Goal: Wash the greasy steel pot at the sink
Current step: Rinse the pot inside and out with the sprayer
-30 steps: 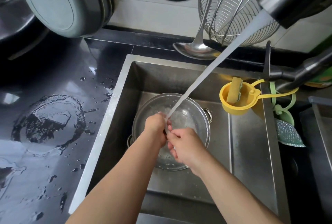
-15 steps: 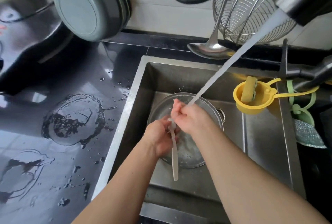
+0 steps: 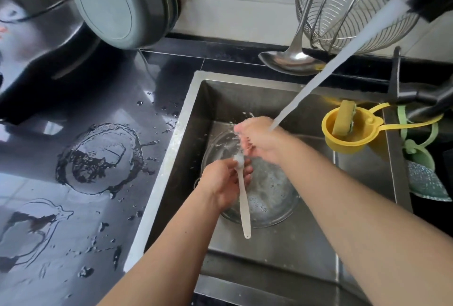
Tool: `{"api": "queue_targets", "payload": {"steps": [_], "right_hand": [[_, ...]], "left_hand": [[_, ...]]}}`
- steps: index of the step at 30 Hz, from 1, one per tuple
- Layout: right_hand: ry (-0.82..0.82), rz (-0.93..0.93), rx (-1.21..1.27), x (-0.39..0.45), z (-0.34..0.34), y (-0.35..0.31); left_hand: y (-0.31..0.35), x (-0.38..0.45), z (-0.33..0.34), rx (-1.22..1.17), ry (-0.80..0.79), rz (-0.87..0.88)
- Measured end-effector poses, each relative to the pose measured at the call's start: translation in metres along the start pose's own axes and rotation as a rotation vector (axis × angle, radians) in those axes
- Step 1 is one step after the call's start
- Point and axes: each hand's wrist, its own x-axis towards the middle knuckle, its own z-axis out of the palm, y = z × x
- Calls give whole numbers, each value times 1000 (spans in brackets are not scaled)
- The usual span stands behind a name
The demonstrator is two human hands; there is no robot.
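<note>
Gripping a white spoon [image 3: 242, 197] in left hand [image 3: 224, 183], right hand [image 3: 259, 139] loosely cupped under water

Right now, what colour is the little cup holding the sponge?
Yellow; the cup shows best in the head view.

A pot [image 3: 269, 197] sits in the sink [image 3: 306, 251], with both hands above it. The desk [image 3: 73, 207] lies left of the sink. A cup [image 3: 348, 141] holding a sponge [image 3: 343, 119] hangs at the sink's right wall.
</note>
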Motion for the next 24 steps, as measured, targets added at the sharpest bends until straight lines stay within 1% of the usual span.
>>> {"api": "queue_targets", "payload": {"steps": [2,3,4,5,7,10,13,14,15,17,18,19,20,23,24], "right_hand": [[213,9,189,-5,-15,18],[318,4,185,-9,-22,31],[377,-14,156,-14,-26,43],[383,-31,176,-18,-27,54],[298,-1,268,-26,-27,70],[136,29,316,-36,-19,84],[59,13,399,-44,-8,81],[57,20,425,-45,-6,81],[70,23,449,-43,-5,82],[94,22,489,-38,-8,83],[95,17,505,-38,-10,83],[95,13,509,-38,-11,82],[90,11,500,-40,-11,81],[71,27,354,-44,-3,82],[60,34,301,-44,-1,85]], "left_hand": [[0,5,2,2,-31,11],[-1,9,4,15,-50,19],[-2,13,7,45,-54,31],[-3,18,10,82,-41,49],[-5,23,18,177,30,80],[-6,18,30,349,184,122],[-4,19,36,506,292,117],[-3,21,36,506,286,110],[-3,24,34,473,227,105],[-4,24,30,347,27,87],[-5,23,30,289,-48,81],[-6,22,29,252,-76,87],[-6,22,30,245,-40,100],[-2,27,32,372,224,106],[-1,26,33,411,276,93]]}}
